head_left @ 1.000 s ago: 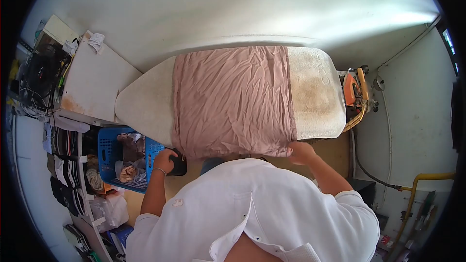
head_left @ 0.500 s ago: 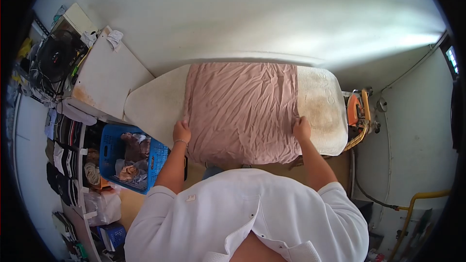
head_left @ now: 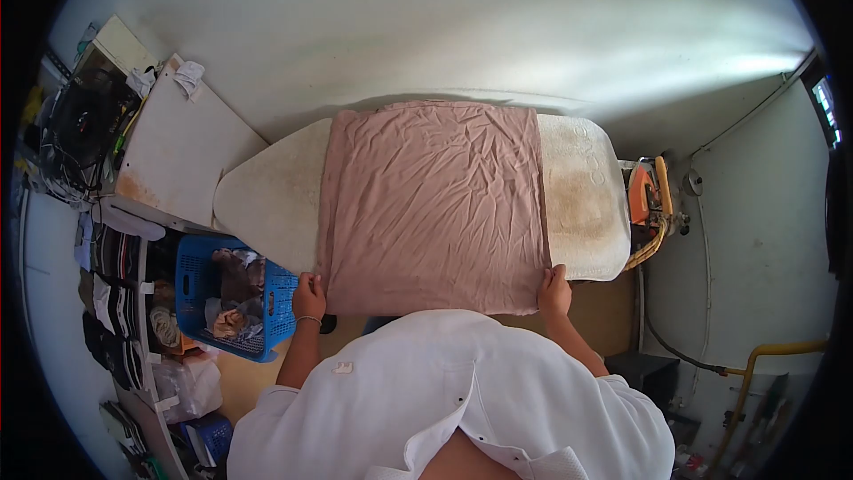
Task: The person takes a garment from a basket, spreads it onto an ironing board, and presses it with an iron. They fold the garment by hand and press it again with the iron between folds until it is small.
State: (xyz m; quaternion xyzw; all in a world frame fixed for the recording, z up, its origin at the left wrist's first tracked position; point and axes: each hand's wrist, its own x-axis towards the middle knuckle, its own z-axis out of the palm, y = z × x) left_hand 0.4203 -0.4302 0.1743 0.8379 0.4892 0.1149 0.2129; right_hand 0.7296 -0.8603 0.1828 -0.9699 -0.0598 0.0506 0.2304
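Note:
A dusty-pink cloth (head_left: 431, 204) lies across the middle of a cream ironing board (head_left: 582, 196), with creases mainly over its upper and right parts. Its near end hangs over the board's front edge. My left hand (head_left: 308, 296) is closed on the cloth's near left edge, and my right hand (head_left: 554, 291) grips the opposite edge near the lower right corner. Between the two hands the lower part of the cloth looks fairly taut. An orange iron (head_left: 640, 195) rests on the holder at the board's right end.
Crumpled laundry fills part of a blue basket (head_left: 188, 298) at lower left. Beside the board's pointed end stands a white cabinet (head_left: 178, 138), with a black fan (head_left: 86, 129) further left. Folded clothes (head_left: 114, 289) sit on shelves. A wall (head_left: 355, 27) runs behind the board.
Both hands have moved down toward my body, still holding the cloth's side edges. The cloth's near part has become flatter and smoother, with fewer deep wrinkles.

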